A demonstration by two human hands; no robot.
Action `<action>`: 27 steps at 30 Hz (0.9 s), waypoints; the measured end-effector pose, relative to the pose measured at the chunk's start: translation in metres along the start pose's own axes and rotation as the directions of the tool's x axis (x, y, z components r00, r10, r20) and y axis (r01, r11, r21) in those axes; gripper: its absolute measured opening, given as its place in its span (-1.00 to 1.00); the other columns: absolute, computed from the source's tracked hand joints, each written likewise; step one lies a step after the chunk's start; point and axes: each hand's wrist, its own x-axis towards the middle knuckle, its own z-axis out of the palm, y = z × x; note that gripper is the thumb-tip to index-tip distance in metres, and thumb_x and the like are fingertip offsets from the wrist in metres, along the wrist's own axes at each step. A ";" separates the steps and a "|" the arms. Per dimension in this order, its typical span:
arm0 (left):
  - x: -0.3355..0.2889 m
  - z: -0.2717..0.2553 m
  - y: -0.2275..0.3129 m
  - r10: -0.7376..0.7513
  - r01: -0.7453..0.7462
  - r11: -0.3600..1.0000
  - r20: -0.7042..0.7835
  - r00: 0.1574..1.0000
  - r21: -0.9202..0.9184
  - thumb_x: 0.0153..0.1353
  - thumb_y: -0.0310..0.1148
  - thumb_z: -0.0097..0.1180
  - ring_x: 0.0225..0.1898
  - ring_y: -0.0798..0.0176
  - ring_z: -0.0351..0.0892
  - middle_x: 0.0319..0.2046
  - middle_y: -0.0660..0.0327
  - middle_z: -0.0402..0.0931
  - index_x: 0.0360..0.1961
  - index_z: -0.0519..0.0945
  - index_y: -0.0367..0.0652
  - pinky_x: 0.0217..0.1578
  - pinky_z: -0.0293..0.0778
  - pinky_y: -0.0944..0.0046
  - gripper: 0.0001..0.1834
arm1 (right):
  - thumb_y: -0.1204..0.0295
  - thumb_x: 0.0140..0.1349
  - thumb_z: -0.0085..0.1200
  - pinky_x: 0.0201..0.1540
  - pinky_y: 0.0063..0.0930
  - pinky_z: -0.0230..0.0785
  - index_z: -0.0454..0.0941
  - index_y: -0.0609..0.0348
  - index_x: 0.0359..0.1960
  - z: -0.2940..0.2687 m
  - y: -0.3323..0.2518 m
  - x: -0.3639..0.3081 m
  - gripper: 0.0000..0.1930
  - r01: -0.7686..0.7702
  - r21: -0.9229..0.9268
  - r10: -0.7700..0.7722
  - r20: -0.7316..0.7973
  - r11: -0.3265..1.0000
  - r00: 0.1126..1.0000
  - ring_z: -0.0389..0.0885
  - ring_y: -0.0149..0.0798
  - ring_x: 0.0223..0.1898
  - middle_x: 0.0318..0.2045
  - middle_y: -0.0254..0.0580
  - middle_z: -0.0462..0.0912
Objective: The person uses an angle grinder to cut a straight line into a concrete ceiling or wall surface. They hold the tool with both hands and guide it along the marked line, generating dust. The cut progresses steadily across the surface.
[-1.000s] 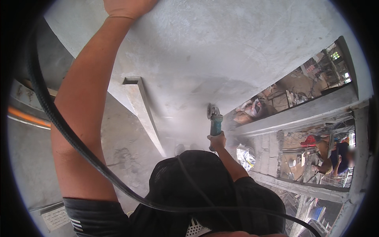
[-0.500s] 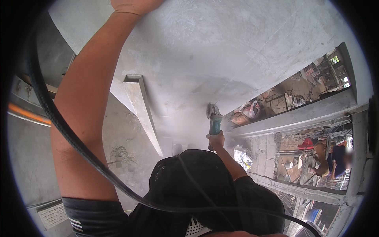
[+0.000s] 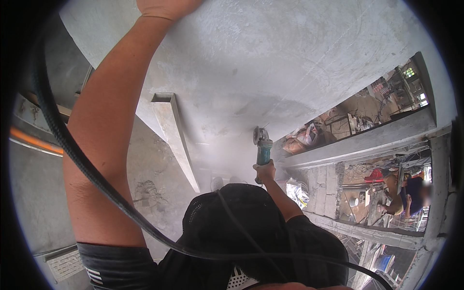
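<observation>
Gripping a teal angle grinder (image 3: 263, 147) by its body, the right hand (image 3: 265, 170) sets the disc against the grey concrete ceiling (image 3: 270, 63) (dust hangs around it). Left hand (image 3: 164, 7) lies against the ceiling, fingers out of frame; a black cable (image 3: 77, 159) crosses the raised arm.

Black cap (image 3: 232, 217), black short sleeves (image 3: 116, 263)

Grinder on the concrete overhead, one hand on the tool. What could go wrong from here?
1. The right hand alone holds the angle grinder against the concrete surface; a kick could twist it loose.
2. Dust hangs beside the disc and may cut visibility.
3. The black cable loops across the raised arm, left hand braced on the concrete; it could snag.
</observation>
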 end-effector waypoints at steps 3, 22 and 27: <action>0.000 -0.001 0.001 -0.005 0.005 1.000 0.007 1.000 0.003 0.54 0.19 0.09 0.73 -0.20 0.00 0.72 -0.02 0.11 0.64 0.43 0.08 0.64 -0.01 -0.37 -0.23 | 0.13 -0.05 0.52 0.23 0.04 0.68 0.55 0.15 0.25 0.000 0.001 0.002 -0.21 0.012 0.014 -0.012 0.003 1.000 1.000 0.83 0.18 0.11 0.06 0.15 0.82; 0.000 -0.006 -0.001 -0.024 0.025 0.999 0.011 1.000 -0.041 0.50 0.15 0.17 0.72 -0.22 0.03 0.73 0.00 0.10 0.62 0.45 0.08 0.62 0.03 -0.39 -0.23 | 0.13 -0.05 0.54 0.23 0.03 0.66 0.55 0.23 0.27 -0.011 0.001 -0.013 -0.18 0.050 0.039 -0.050 -0.006 0.998 0.999 0.82 0.19 0.12 0.08 0.18 0.81; 0.000 -0.004 -0.003 -0.014 0.012 0.998 -0.031 0.999 -0.062 0.49 0.15 0.20 0.71 -0.24 0.05 0.73 0.01 0.11 0.62 0.45 0.09 0.61 0.05 -0.39 -0.23 | 0.13 -0.01 0.53 0.24 0.06 0.65 0.53 0.19 0.31 -0.018 -0.001 -0.014 -0.18 0.063 0.048 -0.063 0.008 0.997 0.998 0.81 0.20 0.15 0.11 0.18 0.80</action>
